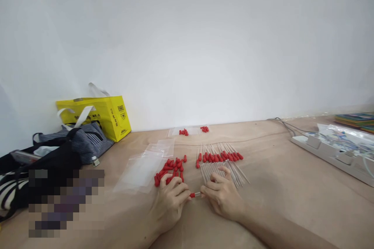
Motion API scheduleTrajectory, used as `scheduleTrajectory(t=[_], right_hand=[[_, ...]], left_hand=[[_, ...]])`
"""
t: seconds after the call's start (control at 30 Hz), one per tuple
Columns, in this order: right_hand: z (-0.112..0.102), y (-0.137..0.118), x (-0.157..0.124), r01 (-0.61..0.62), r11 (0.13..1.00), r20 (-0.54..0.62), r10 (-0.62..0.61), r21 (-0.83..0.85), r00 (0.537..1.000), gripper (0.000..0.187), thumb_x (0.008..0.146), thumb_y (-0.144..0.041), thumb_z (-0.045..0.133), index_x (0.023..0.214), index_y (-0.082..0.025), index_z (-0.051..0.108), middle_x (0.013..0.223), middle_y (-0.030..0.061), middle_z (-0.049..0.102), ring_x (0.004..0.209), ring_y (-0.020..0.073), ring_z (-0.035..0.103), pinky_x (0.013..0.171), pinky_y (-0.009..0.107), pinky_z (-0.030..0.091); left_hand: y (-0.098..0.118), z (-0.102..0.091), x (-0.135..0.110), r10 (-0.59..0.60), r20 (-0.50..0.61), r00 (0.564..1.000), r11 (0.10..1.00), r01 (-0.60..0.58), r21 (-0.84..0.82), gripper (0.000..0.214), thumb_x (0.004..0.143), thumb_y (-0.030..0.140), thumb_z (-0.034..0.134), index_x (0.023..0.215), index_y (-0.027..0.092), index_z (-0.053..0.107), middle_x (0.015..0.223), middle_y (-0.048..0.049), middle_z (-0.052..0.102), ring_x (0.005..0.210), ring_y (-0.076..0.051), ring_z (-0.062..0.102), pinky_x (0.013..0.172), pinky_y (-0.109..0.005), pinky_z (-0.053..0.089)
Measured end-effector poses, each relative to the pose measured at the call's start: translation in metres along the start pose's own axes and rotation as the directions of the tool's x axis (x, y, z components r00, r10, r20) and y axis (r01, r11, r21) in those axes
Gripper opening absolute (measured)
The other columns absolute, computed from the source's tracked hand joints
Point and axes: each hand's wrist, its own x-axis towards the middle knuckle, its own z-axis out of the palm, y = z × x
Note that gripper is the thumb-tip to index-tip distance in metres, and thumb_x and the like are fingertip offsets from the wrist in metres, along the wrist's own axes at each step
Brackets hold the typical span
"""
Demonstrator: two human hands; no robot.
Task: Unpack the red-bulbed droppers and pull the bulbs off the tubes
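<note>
Between the fingers of my left hand [172, 200] is a red rubber bulb [192, 195], its neck showing past the fingertips. My right hand [223, 194] pinches a clear glass dropper tube [198, 194], whose end meets the bulb's neck. How far the tube sits inside the bulb I cannot tell. Just beyond my left hand lies a pile of loose red bulbs [175, 164]. A row of bare glass tubes [207, 171] lies behind my right hand and partly under its fingers. Farther back are several droppers with red bulbs fitted [217, 157], tips pointing away.
Clear plastic bags [143, 167] lie left of the bulb pile. Bagged red-bulb droppers [193, 131] rest by the wall. A yellow bag [119, 120], a striped bag [90, 144] and a black bag [58, 167] stand left. At right is a white power strip [327, 157] with cables.
</note>
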Motion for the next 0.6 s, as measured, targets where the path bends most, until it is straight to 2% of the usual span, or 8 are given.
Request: scheduleTrajectory(t=[0.23,0.3,0.4,0.5,0.57,0.6], right_hand=[[-0.004,-0.004,-0.001,-0.044,0.998,0.033,0.042,0.045,0.999,0.015,0.080,-0.017,0.044,0.071,-0.022,0.056,0.054,-0.0034,0.052,0.064,0.0126,0.043,0.084,0.040,0.018],[-0.006,0.000,-0.005,-0.075,0.996,0.041,0.073,0.051,0.996,0.016,0.080,-0.018,0.043,0.073,-0.022,0.057,0.056,-0.0025,0.053,0.064,0.0128,0.044,0.082,0.039,0.021],[-0.007,0.009,-0.012,-0.194,0.980,0.064,0.191,0.042,0.980,0.020,0.082,-0.017,0.039,0.075,-0.020,0.058,0.061,-0.0005,0.054,0.063,0.0126,0.044,0.075,0.034,0.026],[-0.007,0.014,-0.015,-0.312,0.949,0.142,0.303,0.047,0.942,0.024,0.084,-0.014,0.034,0.083,-0.019,0.058,0.069,0.0019,0.056,0.065,0.0139,0.047,0.070,0.031,0.031],[-0.004,0.012,-0.012,-0.371,0.926,0.178,0.355,0.067,0.918,0.028,0.083,-0.011,0.032,0.098,-0.020,0.055,0.080,0.0042,0.056,0.072,0.0155,0.049,0.072,0.030,0.034],[-0.002,0.010,-0.008,-0.400,0.913,0.190,0.380,0.078,0.905,0.032,0.082,-0.009,0.031,0.105,-0.020,0.052,0.085,0.0053,0.056,0.076,0.0161,0.050,0.074,0.031,0.036]], left_hand=[[0.003,0.001,0.000,0.050,-0.032,0.998,0.998,-0.049,0.049,0.021,0.086,0.021,0.040,0.072,0.022,0.057,0.071,0.0041,0.064,0.071,-0.014,0.050,0.075,-0.035,0.026],[0.001,-0.002,-0.002,0.034,-0.045,0.998,0.998,-0.032,0.055,0.023,0.086,0.018,0.038,0.073,0.022,0.057,0.072,0.0030,0.064,0.070,-0.014,0.050,0.073,-0.033,0.028],[-0.005,-0.009,-0.006,-0.032,-0.054,0.998,0.998,0.035,0.051,0.025,0.085,0.014,0.035,0.074,0.021,0.056,0.072,0.0006,0.062,0.067,-0.013,0.050,0.067,-0.030,0.034],[-0.014,-0.018,-0.008,-0.115,-0.064,0.991,0.993,0.117,0.026,0.020,0.085,0.016,0.038,0.081,0.020,0.057,0.079,-0.0020,0.060,0.073,-0.014,0.053,0.068,-0.026,0.041],[-0.023,-0.023,-0.004,-0.237,-0.093,0.967,0.971,0.240,0.019,0.020,0.084,0.020,0.038,0.087,0.019,0.058,0.084,-0.0042,0.057,0.079,-0.015,0.055,0.071,-0.026,0.043],[-0.029,-0.025,-0.001,-0.325,-0.094,0.941,0.944,0.329,0.024,0.022,0.083,0.022,0.037,0.089,0.018,0.058,0.084,-0.0050,0.056,0.080,-0.016,0.055,0.072,-0.026,0.044]])
